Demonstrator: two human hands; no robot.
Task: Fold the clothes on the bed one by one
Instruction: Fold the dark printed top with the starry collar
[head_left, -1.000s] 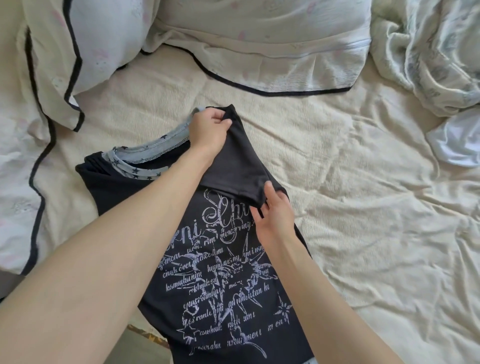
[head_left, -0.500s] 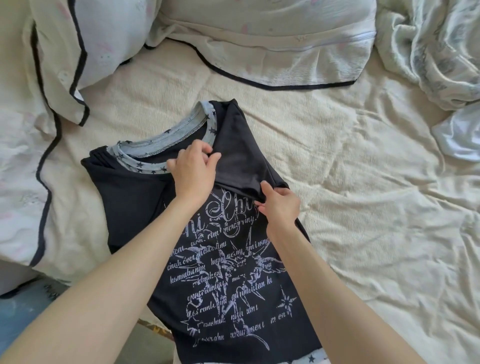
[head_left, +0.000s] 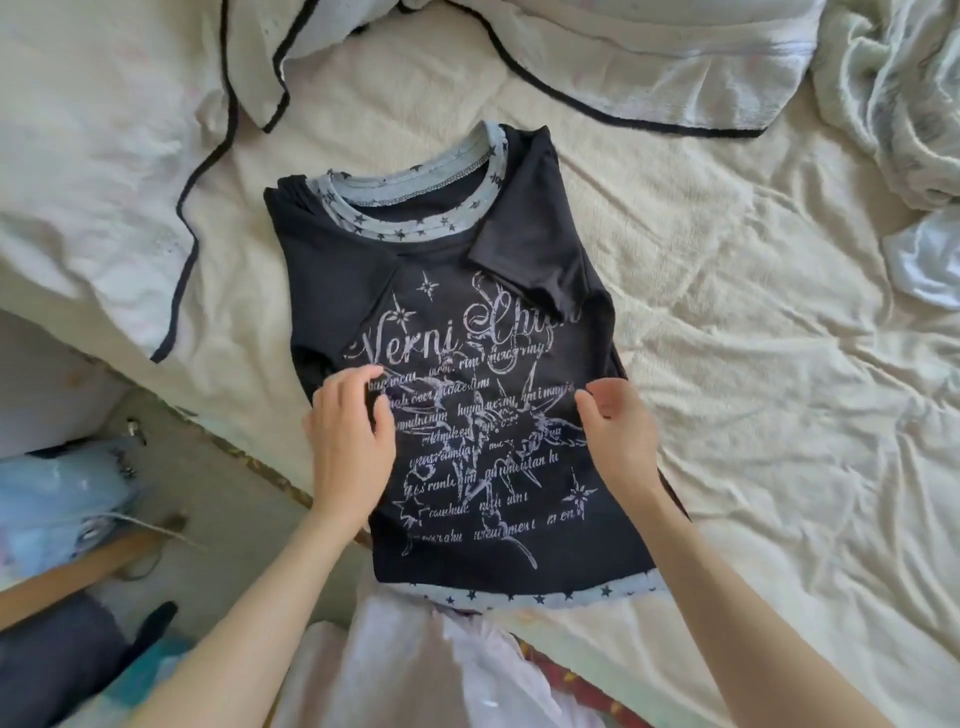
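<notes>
Black shirt (head_left: 467, 395), flat on the bed (head_left: 753, 364) near its edge: right sleeve (head_left: 524, 249) now folded inward and released, both hands moved down to mid-shirt, left hand (head_left: 350, 441) and right hand (head_left: 621, 434) loosely open, ready for the next fold.

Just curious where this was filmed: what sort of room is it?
Most likely a bedroom at home. A dark printed T-shirt lies on a bed with a cream sheet, and black-trimmed pillows sit at the top.
</notes>
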